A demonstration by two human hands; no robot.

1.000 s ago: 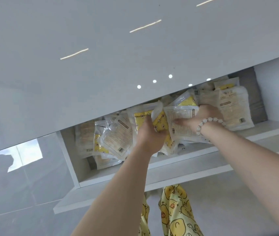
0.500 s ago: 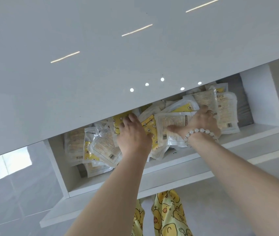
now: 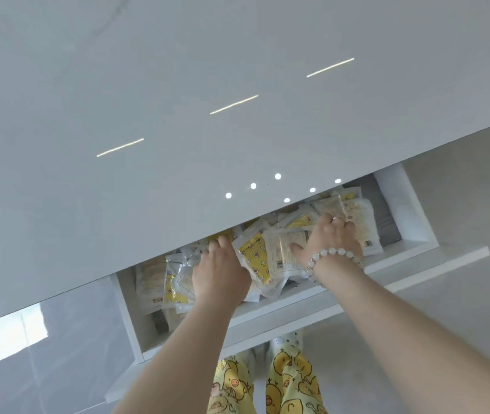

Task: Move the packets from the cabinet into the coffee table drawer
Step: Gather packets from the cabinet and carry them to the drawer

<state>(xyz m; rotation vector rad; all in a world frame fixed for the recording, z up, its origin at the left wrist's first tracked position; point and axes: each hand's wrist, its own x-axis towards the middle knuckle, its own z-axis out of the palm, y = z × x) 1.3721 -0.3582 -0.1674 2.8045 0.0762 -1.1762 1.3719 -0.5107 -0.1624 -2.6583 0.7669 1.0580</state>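
Most of the view is the glossy grey door (image 3: pixel 178 100) of the cabinet (image 3: pixel 396 210), hanging over an open white compartment whose shelf (image 3: pixel 411 249) runs left to right. Many packets (image 3: pixel 255 255) — clear ones, some printed yellow — lie heaped along that shelf nearly from wall to wall. By my reading the task is barely begun: no packet shows outside the cabinet, and the coffee table drawer is nowhere in view. Below the shelf are yellow patterned trousers (image 3: pixel 291 383). Both arms reach up into the heap. The right hand (image 3: pixel 330 240) grips a bundle of packets, thumb across a clear one's face and fingers curled over the top edges. The left hand (image 3: pixel 221 276) lies against the packets beside it, fingertips tucked under the door's edge, so I cannot tell whether it clasps any. A pale bead bracelet (image 3: pixel 333 253) circles the right wrist, and 1 ring (image 3: pixel 335 218) sits on a finger.
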